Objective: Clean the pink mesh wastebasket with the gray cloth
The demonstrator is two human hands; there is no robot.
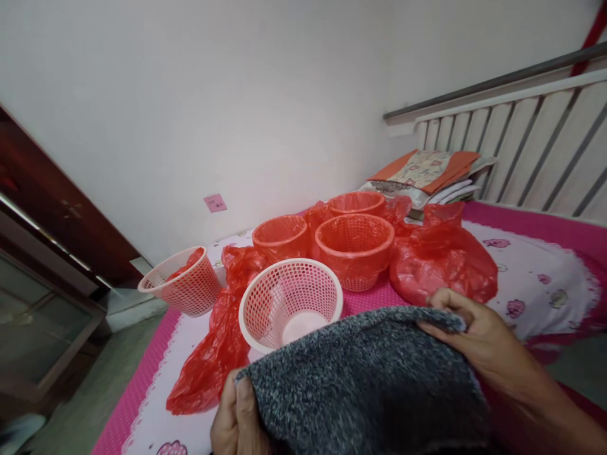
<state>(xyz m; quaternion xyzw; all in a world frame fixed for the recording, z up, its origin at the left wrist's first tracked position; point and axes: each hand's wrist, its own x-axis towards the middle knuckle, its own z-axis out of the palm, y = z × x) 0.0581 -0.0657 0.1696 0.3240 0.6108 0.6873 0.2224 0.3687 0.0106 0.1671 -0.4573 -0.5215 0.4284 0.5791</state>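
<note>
A dark grey speckled cloth [341,373] is stretched between both hands at the bottom of the head view, its lower part running out of frame. My left hand [239,411] pinches its left corner, thumb on top. At the upper right corner, my right hand [462,325] grips the folded edge between thumb and fingers. Just beyond the cloth stands a pale pink perforated plastic basket [291,303], partly hidden by the cloth's top edge. Close past my right hand lies a bulging red plastic bag [443,262].
Red-lined baskets [355,253] stand behind the pale one. Another basket [183,284] tilts at the left, red plastic inside. A crumpled red bag [208,366] lies on the pink and white tablecloth [161,392]. Folded textiles [427,174] are stacked beside the radiator [531,139].
</note>
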